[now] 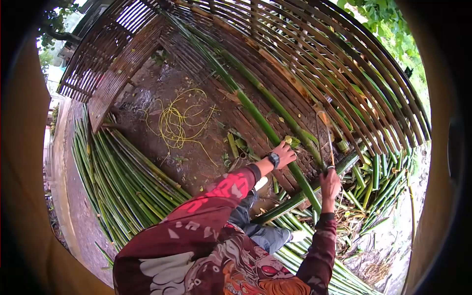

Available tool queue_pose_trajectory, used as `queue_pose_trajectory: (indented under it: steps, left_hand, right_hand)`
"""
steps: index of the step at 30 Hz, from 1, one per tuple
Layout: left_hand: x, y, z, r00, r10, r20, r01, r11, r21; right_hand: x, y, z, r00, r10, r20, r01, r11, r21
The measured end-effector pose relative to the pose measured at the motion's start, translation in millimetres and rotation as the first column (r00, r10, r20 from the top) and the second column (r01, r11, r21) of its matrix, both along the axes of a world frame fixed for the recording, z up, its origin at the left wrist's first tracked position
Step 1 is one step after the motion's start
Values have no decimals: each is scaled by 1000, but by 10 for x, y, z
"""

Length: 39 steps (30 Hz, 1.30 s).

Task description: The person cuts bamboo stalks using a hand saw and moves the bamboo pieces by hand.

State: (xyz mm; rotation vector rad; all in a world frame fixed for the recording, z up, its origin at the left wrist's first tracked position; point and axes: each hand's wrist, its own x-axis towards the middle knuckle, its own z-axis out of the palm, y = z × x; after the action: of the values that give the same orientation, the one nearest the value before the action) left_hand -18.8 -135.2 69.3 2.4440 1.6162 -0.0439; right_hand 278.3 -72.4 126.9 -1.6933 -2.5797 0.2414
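Observation:
My left hand [283, 154], with a dark watch at the wrist, is closed over a long green bamboo pole [255, 114], holding it from above. The pole's near end rests across a thicker bamboo log [295, 200] that lies crosswise. My right hand [330, 184] is closed round the handle of a tool with a long narrow blade [331, 146]; the fingers hide the handle, and I cannot tell its exact kind. A second bamboo pole [290, 120] lies right of the first, its near end close to my right hand.
Slatted bamboo fencing [314, 44] runs along the far right. A stack of long bamboo poles [129, 177] lies at left, and a tangled yellow cord [179, 120] on the dirt. Several short cut bamboo pieces [376, 179] are heaped at right. A slatted panel [110, 73] stands at upper left.

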Motion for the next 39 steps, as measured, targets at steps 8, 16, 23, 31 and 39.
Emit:
queue_pose_trajectory:
  steps: [8,16,23,31,39]
  left_hand:
    - [348,513,52,987,-37,-155,25,996,-82]
    - [1218,116,-14,990,106,89,-132,913,386]
    - [887,335,-269,984,-146,104,107,943,314]
    - [303,1449,-389,998,40,47,-48,984,173]
    - [259,1256,-502,999,33,-19,-32,999,25]
  right_hand:
    - [190,-951,1412,749,-388,-537,447,894,-22]
    - [753,-1889,1392,593,-613,-522,696,717,-51]
    - [914,-2475,1438,347,-782,-518,798,536,-275]
    - [330,-3089,1473,-282,-732,-621,565,396,-723]
    - [-154,-2430,1214,139,-894,-426,648,407,-644]
